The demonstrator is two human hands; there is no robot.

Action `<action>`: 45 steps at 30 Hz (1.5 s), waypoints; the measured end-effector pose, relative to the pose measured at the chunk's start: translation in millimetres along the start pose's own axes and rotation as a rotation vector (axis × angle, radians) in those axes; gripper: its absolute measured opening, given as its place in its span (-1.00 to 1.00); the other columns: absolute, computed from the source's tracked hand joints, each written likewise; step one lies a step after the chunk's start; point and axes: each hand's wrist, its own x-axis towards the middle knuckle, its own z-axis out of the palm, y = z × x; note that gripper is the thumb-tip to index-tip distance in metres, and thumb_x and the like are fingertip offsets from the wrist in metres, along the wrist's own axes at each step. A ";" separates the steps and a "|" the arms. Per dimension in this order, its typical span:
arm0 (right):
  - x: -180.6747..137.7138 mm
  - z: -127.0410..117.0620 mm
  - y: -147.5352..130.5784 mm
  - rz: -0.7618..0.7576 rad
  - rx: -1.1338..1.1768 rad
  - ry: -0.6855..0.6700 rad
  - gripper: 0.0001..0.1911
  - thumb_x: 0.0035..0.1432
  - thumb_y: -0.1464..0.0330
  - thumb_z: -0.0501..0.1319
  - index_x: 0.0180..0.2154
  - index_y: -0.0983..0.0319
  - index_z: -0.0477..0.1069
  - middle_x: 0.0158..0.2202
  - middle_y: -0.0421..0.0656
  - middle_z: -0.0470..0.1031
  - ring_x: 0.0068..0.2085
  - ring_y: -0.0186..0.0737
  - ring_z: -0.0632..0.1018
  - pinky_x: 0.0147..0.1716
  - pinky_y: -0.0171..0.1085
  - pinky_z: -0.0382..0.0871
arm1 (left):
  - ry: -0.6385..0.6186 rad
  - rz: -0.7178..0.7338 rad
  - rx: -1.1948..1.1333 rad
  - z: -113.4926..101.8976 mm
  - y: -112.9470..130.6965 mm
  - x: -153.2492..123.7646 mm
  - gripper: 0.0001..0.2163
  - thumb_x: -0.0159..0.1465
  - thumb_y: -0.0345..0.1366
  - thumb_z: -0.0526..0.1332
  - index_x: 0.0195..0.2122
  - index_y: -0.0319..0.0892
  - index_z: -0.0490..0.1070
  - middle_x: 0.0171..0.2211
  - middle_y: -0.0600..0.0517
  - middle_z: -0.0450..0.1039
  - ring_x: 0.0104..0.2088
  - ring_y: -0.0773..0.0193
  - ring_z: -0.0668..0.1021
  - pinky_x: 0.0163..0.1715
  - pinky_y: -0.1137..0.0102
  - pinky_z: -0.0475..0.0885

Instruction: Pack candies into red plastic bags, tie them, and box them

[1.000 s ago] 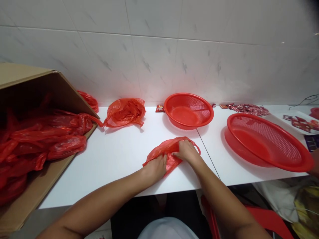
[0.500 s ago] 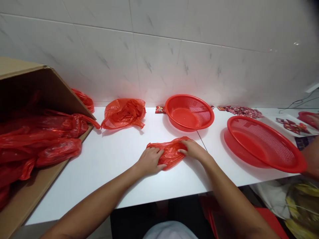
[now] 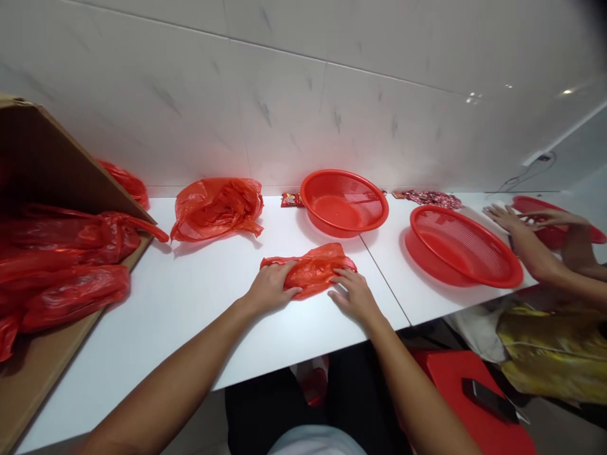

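Observation:
A crumpled red plastic bag (image 3: 313,270) lies on the white table in front of me. My left hand (image 3: 269,287) rests on its left end, thumb apart from the fingers. At the bag's right end is my right hand (image 3: 353,296), its fingers spread and the tips touching the film. Behind and to the left, a second red plastic bag (image 3: 215,212) sits puffed up. A red mesh basket (image 3: 344,205) stands just beyond my hands, with a small red packet (image 3: 291,200) beside it.
At left, a cardboard box (image 3: 61,151) on its side holds several red bags (image 3: 76,294). To the right are another red basket (image 3: 465,249), small wrapped packets (image 3: 434,200) and a co-worker's hands (image 3: 516,221). A red stool (image 3: 455,366) carries a dark flat object (image 3: 490,400).
My right hand has drawn back from the bag's top edge, its fingers now more spread. The view has shifted rightward. The co-worker's hand has left the right basket's rim.

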 end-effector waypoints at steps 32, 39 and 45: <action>3.0 -8.0 -15.2 0.127 -0.202 -0.043 -0.18 0.14 -0.11 0.39 0.38 -0.09 0.36 0.42 -0.16 0.36 0.15 0.13 0.62 0.16 0.04 0.51 | -0.018 0.017 0.025 -21.9 3.6 -0.8 -0.41 0.26 0.21 0.27 0.12 -0.13 0.44 0.00 -0.14 0.62 -0.04 -0.09 0.64 -0.07 0.13 0.51; 6.9 -14.3 -19.4 0.165 -0.198 -0.112 -0.03 0.06 -0.13 0.42 0.44 -0.08 0.25 0.49 -0.07 0.21 0.18 0.20 0.60 0.20 0.08 0.46 | -0.041 0.084 0.072 -16.1 -0.2 2.7 -0.20 0.18 0.24 0.34 0.31 -0.19 0.41 0.32 -0.24 0.41 0.25 -0.22 0.49 0.22 -0.01 0.41; 6.0 -14.4 -17.3 0.112 -0.067 -0.077 -0.06 0.03 -0.08 0.46 0.40 -0.04 0.31 0.51 -0.05 0.17 0.25 0.22 0.54 0.24 0.13 0.43 | -0.025 0.141 0.159 -10.6 -9.7 6.1 -0.18 0.12 0.25 0.40 0.28 -0.21 0.48 0.35 -0.27 0.38 0.32 -0.30 0.37 0.32 -0.13 0.28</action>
